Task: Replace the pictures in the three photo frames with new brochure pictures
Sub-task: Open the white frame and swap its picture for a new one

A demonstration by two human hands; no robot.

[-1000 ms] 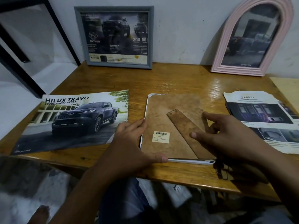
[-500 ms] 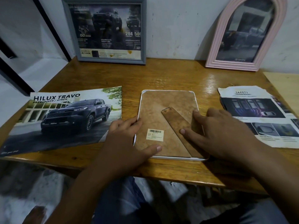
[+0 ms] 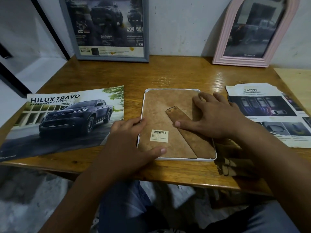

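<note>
Head view: wooden table [image 3: 168, 76] against white wall [image 3: 181, 22].

My left grip [image 3: 129, 140] lies flat, thumb stretched out; my right grip [image 3: 213, 118] spreads its straight fingers, pressing down.

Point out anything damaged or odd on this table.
The safety brochure at the right has a torn, ragged top edge. The white photo frame lies face down with its brown backing blotchy and stained. Nothing else stands out.
</note>
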